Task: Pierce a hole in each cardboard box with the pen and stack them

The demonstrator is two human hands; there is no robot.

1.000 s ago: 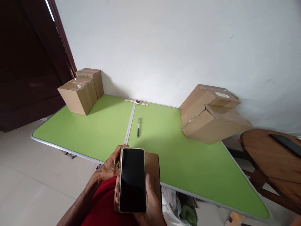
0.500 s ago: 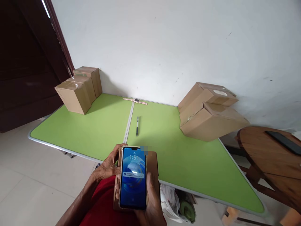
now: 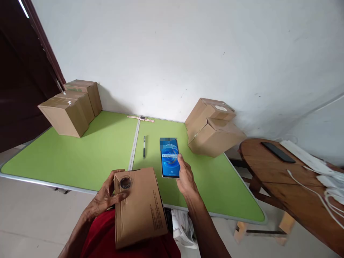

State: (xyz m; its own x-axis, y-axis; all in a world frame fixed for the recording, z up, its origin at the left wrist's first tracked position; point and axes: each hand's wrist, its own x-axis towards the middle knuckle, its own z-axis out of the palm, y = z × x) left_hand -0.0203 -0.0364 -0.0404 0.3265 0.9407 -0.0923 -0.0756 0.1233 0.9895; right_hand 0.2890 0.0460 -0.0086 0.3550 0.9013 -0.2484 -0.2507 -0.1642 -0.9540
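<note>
My left hand is closed on the left side of a brown cardboard box, its thumb lying over the top face below a dark round mark. The box rests at my lap, against the near table edge, with small dark print on its right part. In my right hand is a smartphone with a lit blue lock screen, gripped by its right edge and held over the green table. A pen lies on the table left of the phone. Behind it, near the wall, a pink-strapped watch lies flat.
Cardboard boxes stand at the table's back left, and more boxes at its right end. On the right, a wooden table carries a black phone, a white power strip and cables. White plastic bags hang below the near edge.
My right hand has carried the smartphone off the cardboard box, forward and right over the table. The box's top face is now uncovered, still in my left hand. The view has turned right.
</note>
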